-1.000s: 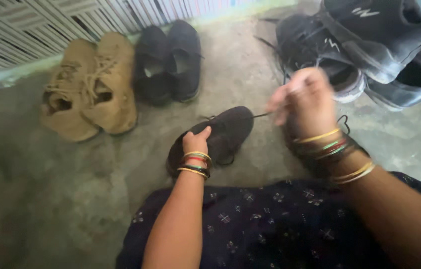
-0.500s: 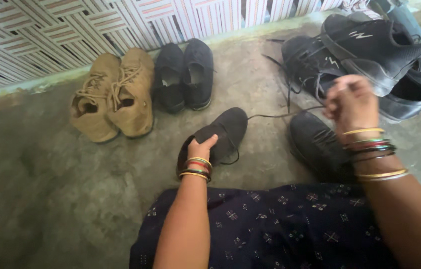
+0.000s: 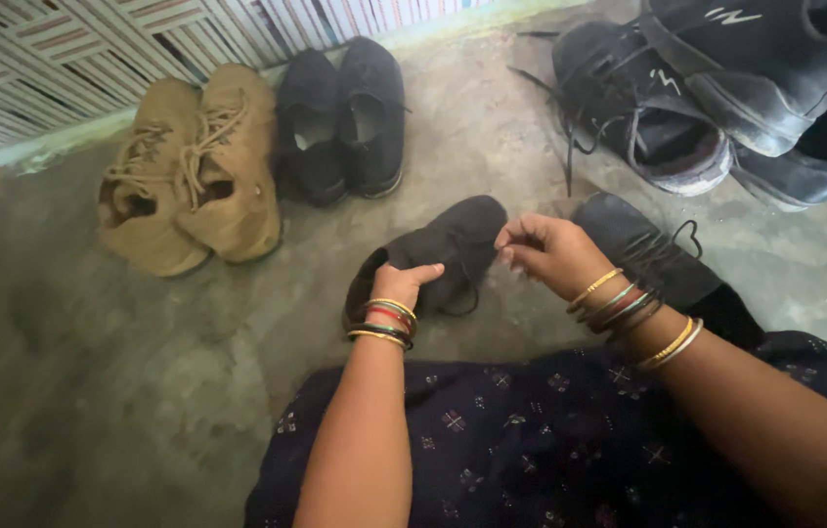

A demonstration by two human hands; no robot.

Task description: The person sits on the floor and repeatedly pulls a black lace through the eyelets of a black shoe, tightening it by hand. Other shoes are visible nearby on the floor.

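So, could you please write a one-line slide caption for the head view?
Left hand steadies a black shoe on the floor while right hand pinches its lace.

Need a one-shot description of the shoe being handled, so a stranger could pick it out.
Start at the patterned wall, where a tan pair and a black slip-on pair stand. Nearer the person, on the concrete floor, lies a single black shoe. It is the only one held: left hand grips its heel, right hand pinches at its toe end.

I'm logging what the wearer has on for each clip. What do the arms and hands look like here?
Both forearms are bare, with no sleeves or gloves. The left hand has a stack of gold, red and green bangles at its wrist. The right hand has more gold, red and green bangles, spread further up the forearm.
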